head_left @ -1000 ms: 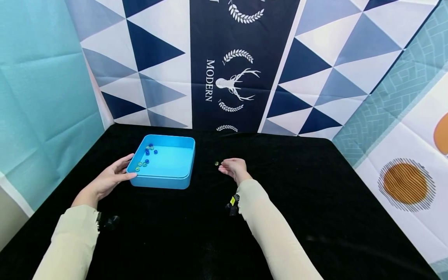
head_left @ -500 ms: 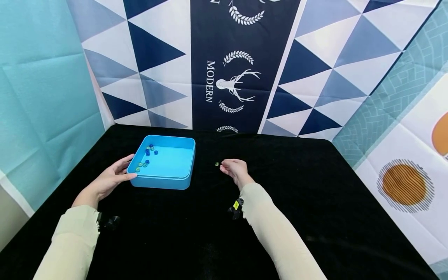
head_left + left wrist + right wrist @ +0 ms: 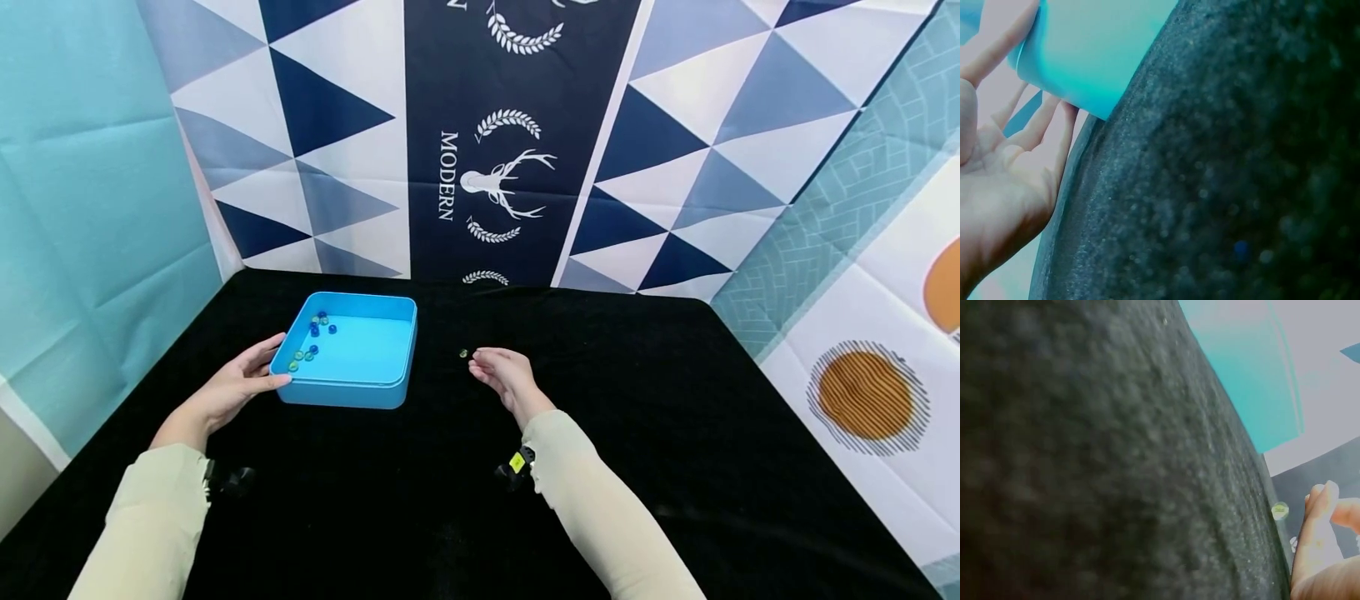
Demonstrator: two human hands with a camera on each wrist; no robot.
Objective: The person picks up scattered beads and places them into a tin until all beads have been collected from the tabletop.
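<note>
In the head view, my left hand [image 3: 223, 394] grips the near left corner of a light blue square box [image 3: 348, 393], thumb against the front wall and fingers along the left side. Several dark blue marbles [image 3: 332, 330] and yellowish-green marbles [image 3: 293, 366] lie along the box's left part. To the right of the box, a single greenish glass marble [image 3: 463, 353] rests on the black cloth. My right hand [image 3: 504, 379] is bent beside it, fingertips drawn together just right of the marble; I cannot tell whether they pinch anything. The right wrist view shows that marble [image 3: 1280, 510] apart from the fingertips.
A black cloth [image 3: 420, 508] covers the table. Behind it hangs a curtain [image 3: 502, 142] with triangles and a deer print, with a teal sheet [image 3: 97, 208] on the left. Dark wrist cameras [image 3: 517, 467] sit at both cuffs.
The right wrist and forearm have shifted slightly right and toward me, while the fingertips stay near the loose marble. The left hand and box hold their place.
</note>
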